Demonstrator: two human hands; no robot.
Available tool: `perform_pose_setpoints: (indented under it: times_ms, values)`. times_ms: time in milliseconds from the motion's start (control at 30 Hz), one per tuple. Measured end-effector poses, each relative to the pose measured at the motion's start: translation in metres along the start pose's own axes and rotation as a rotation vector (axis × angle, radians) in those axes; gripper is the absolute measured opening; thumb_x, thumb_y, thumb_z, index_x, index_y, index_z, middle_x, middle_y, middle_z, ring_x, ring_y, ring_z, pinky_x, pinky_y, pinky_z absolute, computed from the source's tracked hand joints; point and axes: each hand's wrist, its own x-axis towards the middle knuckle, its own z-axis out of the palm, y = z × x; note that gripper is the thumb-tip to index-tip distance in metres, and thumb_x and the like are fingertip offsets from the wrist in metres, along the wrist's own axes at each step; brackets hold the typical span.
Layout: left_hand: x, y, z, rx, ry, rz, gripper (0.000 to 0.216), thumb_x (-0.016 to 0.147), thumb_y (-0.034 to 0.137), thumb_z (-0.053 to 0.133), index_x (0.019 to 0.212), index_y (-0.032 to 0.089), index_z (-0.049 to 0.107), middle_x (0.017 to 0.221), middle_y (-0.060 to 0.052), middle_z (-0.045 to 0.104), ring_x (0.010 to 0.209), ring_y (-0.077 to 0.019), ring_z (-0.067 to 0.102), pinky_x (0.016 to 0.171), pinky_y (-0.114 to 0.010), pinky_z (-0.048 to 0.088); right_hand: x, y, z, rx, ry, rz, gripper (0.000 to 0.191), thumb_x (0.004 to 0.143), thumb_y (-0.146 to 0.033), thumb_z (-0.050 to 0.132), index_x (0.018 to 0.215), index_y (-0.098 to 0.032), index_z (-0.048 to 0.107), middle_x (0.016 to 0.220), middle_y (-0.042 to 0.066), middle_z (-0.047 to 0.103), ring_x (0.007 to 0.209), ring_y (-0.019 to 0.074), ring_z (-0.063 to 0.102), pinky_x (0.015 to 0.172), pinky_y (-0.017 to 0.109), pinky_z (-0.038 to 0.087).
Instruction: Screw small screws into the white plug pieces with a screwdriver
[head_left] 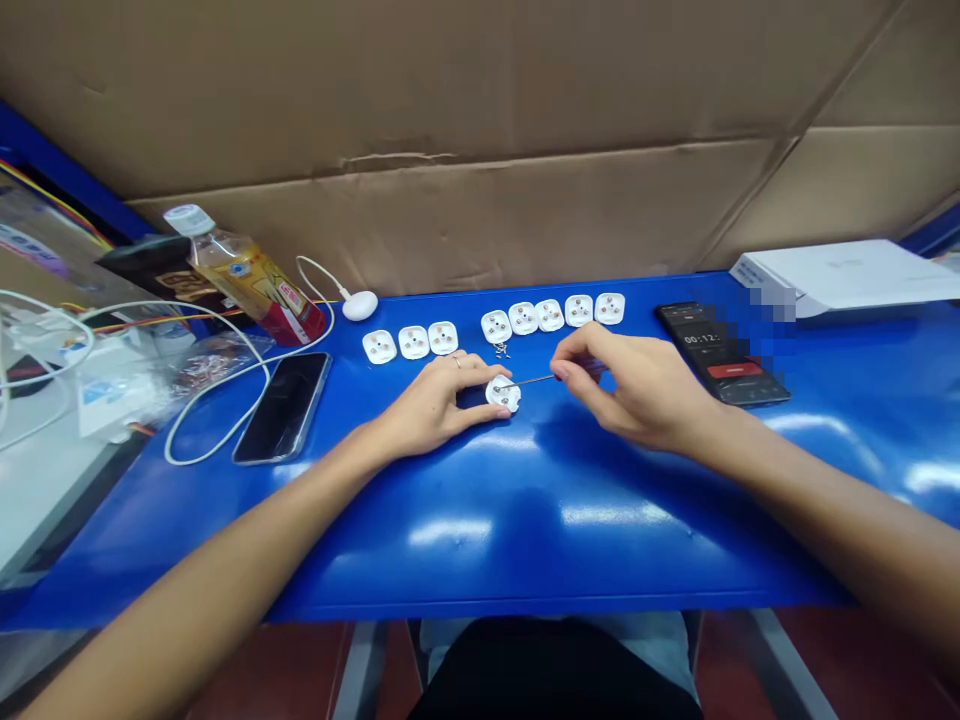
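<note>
My left hand [439, 405] pinches a small white plug part [503, 393] against the blue table [525, 520], fingers closed around it; a ring shows on one finger. My right hand [626, 385] grips a thin screwdriver [529, 381], its metal tip resting on the white part. Behind my hands lie two rows of similar white plug parts, three at the left [411, 343] and several at the right [551, 315]. A little heap of tiny screws [502, 350] sits between the rows and my hands.
A dark phone [283, 406] lies at the left, with a white cable [217, 370] and white puck [360, 305]. A drink bottle [247, 280] lies tipped. Another phone showing a timer [721, 352] is at the right, beside a white box [847, 275]. A cardboard wall stands behind.
</note>
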Motion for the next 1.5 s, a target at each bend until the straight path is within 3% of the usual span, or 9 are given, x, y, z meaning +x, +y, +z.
perform_pose_setpoints:
  times_ms: [167, 367, 533, 667, 900, 1067, 1300, 1433, 1500]
  values:
    - [-0.0008, 0.0004, 0.0006, -0.013, 0.013, -0.001, 0.042, 0.098, 0.048, 0.074, 0.129, 0.02, 0.076, 0.113, -0.008, 0.077, 0.103, -0.0247, 0.07, 0.094, -0.035, 0.052, -0.0001, -0.0015, -0.0003, 0.069, 0.009, -0.059, 0.026, 0.095, -0.016, 0.059, 0.119, -0.025, 0.055, 0.115, 0.009, 0.072, 0.096, 0.0256, 0.072, 0.084, 0.04, 0.059]
    - [-0.0022, -0.0008, 0.0005, 0.008, 0.013, -0.013, 0.046, 0.098, 0.05, 0.073, 0.133, 0.021, 0.075, 0.109, -0.007, 0.076, 0.097, -0.023, 0.069, 0.091, -0.035, 0.053, -0.0026, -0.0001, 0.0029, 0.009, 0.04, -0.037, 0.011, 0.103, -0.025, 0.056, 0.114, -0.026, 0.057, 0.098, 0.005, 0.075, 0.082, 0.0237, 0.073, 0.071, 0.037, 0.057]
    - [-0.0023, -0.0008, 0.0007, 0.001, 0.014, -0.016, 0.048, 0.098, 0.05, 0.073, 0.135, 0.02, 0.074, 0.11, -0.008, 0.075, 0.098, -0.0233, 0.069, 0.092, -0.035, 0.053, -0.0024, -0.0018, 0.0037, 0.043, 0.051, -0.071, 0.03, 0.094, -0.018, 0.061, 0.122, -0.024, 0.054, 0.113, 0.01, 0.073, 0.093, 0.0261, 0.073, 0.081, 0.04, 0.059]
    - [-0.002, -0.0013, 0.0009, 0.012, 0.017, -0.008, 0.045, 0.098, 0.049, 0.074, 0.132, 0.019, 0.075, 0.108, -0.007, 0.075, 0.092, -0.0207, 0.068, 0.089, -0.033, 0.053, -0.0018, -0.0018, 0.0034, -0.047, 0.063, -0.024, 0.011, 0.104, -0.027, 0.056, 0.114, -0.025, 0.058, 0.097, 0.005, 0.075, 0.078, 0.0228, 0.073, 0.069, 0.035, 0.055]
    - [-0.0016, -0.0018, 0.0005, 0.025, 0.003, -0.009, 0.044, 0.098, 0.046, 0.075, 0.131, 0.017, 0.075, 0.106, -0.007, 0.075, 0.088, -0.0191, 0.067, 0.083, -0.03, 0.051, -0.0011, -0.003, 0.002, -0.012, 0.065, -0.126, 0.022, 0.095, -0.015, 0.056, 0.117, -0.02, 0.056, 0.106, 0.01, 0.071, 0.092, 0.025, 0.071, 0.082, 0.038, 0.057]
    - [-0.0014, -0.0011, 0.0007, 0.027, -0.003, -0.011, 0.048, 0.098, 0.046, 0.075, 0.135, 0.016, 0.074, 0.106, -0.007, 0.075, 0.087, -0.0192, 0.067, 0.082, -0.03, 0.05, -0.0001, -0.0024, 0.0025, -0.071, 0.077, -0.015, 0.008, 0.104, -0.024, 0.055, 0.111, -0.024, 0.058, 0.093, 0.005, 0.073, 0.075, 0.0215, 0.07, 0.067, 0.035, 0.053]
    - [-0.0006, -0.0002, 0.0005, 0.039, -0.023, 0.024, 0.041, 0.101, 0.048, 0.071, 0.128, 0.018, 0.076, 0.105, -0.007, 0.075, 0.086, -0.019, 0.067, 0.084, -0.031, 0.051, -0.0005, -0.0053, 0.0002, 0.008, 0.065, -0.108, 0.023, 0.09, -0.015, 0.06, 0.112, -0.023, 0.056, 0.102, 0.008, 0.071, 0.088, 0.0245, 0.071, 0.077, 0.038, 0.058]
    - [-0.0014, -0.0013, 0.0008, 0.049, -0.009, 0.041, 0.046, 0.101, 0.048, 0.07, 0.135, 0.017, 0.072, 0.103, -0.007, 0.074, 0.086, -0.0192, 0.067, 0.084, -0.031, 0.051, -0.0017, -0.0067, 0.0022, -0.05, 0.081, -0.023, 0.011, 0.102, -0.025, 0.058, 0.112, -0.024, 0.056, 0.092, 0.004, 0.075, 0.071, 0.0202, 0.073, 0.062, 0.031, 0.055]
    - [-0.0016, -0.0014, 0.0009, 0.053, -0.008, 0.041, 0.048, 0.101, 0.049, 0.069, 0.137, 0.017, 0.072, 0.104, -0.007, 0.074, 0.086, -0.0195, 0.067, 0.084, -0.031, 0.052, -0.0022, -0.0075, 0.0033, -0.053, 0.116, -0.029, 0.014, 0.1, -0.021, 0.058, 0.113, -0.024, 0.055, 0.09, 0.002, 0.075, 0.065, 0.0176, 0.072, 0.06, 0.029, 0.055]
